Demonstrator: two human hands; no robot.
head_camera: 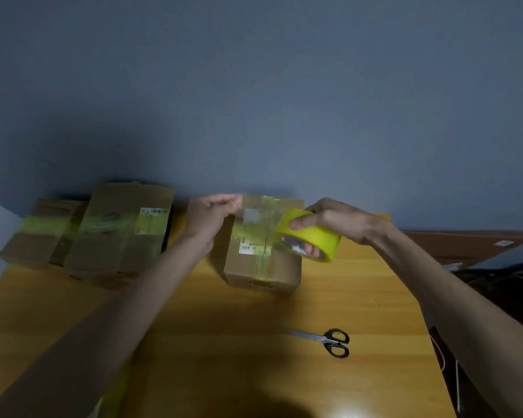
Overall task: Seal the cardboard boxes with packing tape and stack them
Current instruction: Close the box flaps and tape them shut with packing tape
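A matte blue-grey wall (254,86) fills the upper half of the frame. Below it lies a wooden table (194,327), its yellow-orange surface smooth, with fine straight grain. At mid-left, against the wall, stand two brown corrugated boxes side by side: a larger box (118,236) with a white barcode label, and a low box (34,236) beside it on the left. A glossy yellowish tape band crosses the top of each. At the centre sits a squarish centre box (263,267), flaps closed, a shiny band running down its middle seam. A flat cardboard sheet (465,245) lies at the right edge.

The left hand (209,215) pinches the free end of a translucent strip of tape (260,212), stretched above the centre box. The right hand (335,218) grips the bright yellow tape roll (314,233), thumb on its outer face, fingers through the core. Steel scissors (326,340) with black loop handles lie closed at lower right.
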